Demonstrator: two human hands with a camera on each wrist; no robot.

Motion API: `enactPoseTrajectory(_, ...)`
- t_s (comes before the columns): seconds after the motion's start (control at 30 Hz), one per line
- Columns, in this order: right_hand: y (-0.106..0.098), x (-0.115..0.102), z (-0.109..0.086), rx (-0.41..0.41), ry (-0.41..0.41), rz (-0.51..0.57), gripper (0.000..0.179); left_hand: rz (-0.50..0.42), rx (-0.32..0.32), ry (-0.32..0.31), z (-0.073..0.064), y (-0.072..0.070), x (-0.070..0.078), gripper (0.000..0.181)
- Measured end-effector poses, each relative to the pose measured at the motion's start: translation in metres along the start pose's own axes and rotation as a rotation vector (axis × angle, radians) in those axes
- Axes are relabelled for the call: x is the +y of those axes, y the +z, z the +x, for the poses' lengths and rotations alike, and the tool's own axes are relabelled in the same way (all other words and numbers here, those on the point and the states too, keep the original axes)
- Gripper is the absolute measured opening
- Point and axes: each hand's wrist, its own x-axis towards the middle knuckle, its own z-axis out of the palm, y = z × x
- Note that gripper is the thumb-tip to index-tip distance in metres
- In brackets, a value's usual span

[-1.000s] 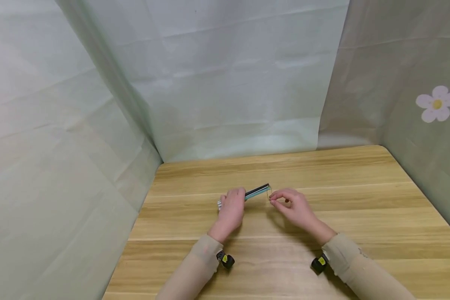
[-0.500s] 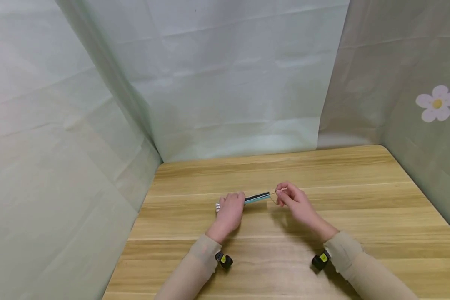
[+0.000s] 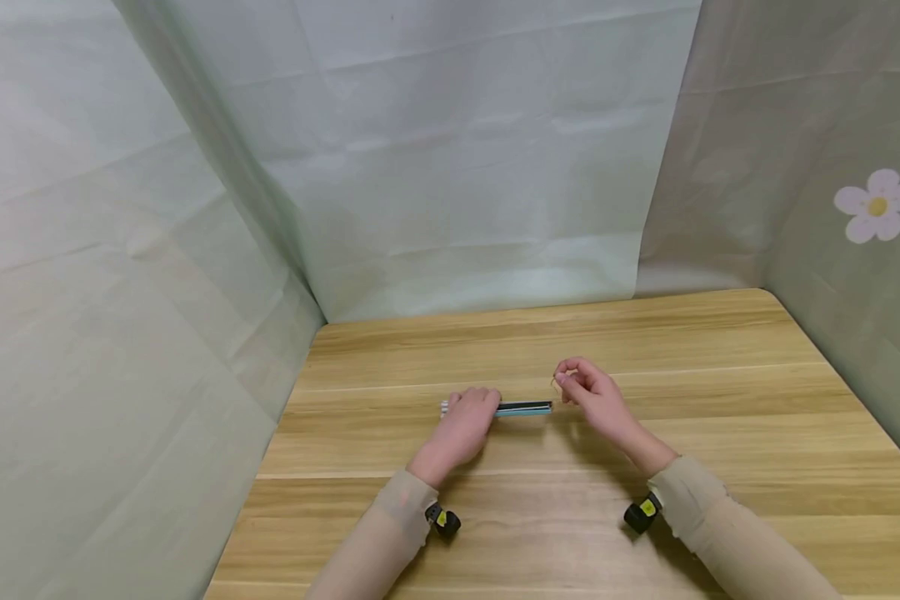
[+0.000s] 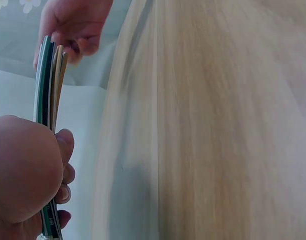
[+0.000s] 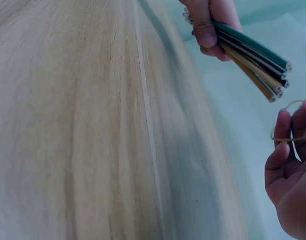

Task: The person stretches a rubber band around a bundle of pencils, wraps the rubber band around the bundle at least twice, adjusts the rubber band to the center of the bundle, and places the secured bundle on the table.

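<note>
My left hand [image 3: 461, 425] grips a bundle of several pencils [image 3: 525, 408] around its middle, held over the table. In the left wrist view the pencils [image 4: 45, 95] show green, black and yellow-orange barrels, one marked HB. Their flat ends fan out a little toward my right hand [image 3: 596, 404] in the right wrist view, while silvery ends peek out behind the left hand. Between its thumb and fingers, my right hand pinches a thin yellow rubber band [image 5: 287, 139], stretched in a loop just beyond the pencil ends and apart from them.
A wood-grain table [image 3: 570, 542] lies beneath both hands. Pale cloth curtains [image 3: 465, 167] hang behind and on both sides, the right one printed with white flowers [image 3: 876, 207]. Small black cameras sit on both wrists.
The pencil bundle has swung from tilted to nearly level and its ends have lowered. My right hand has drawn the rubber band off to the right and slightly up, away from the pencil ends.
</note>
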Motion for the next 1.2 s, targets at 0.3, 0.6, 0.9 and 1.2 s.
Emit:
enactPoseTrajectory(0.3, 0.005, 0.003, 0.003, -0.03, -0.011, -0.096, 0.014, -0.009, -0.019, -0.023, 0.002, -0.002, 0.005, 0.012)
enactPoseTrajectory(0.6, 0.008, 0.002, -0.001, 0.006, -0.047, -0.177, 0.008, 0.044, 0.033, -0.091, 0.005, 0.0, 0.007, 0.01)
enactPoseTrajectory(0.9, 0.015, 0.005, -0.004, 0.058, -0.248, -0.233, 0.006, -0.075, 0.034, -0.21, 0.012, 0.001, 0.01, 0.004)
enactPoseTrajectory(1.2, 0.011, 0.009, -0.004, -0.164, -0.242, -0.246, 0.008, -0.196, 0.051, -0.208, 0.015, -0.006, 0.011, 0.007)
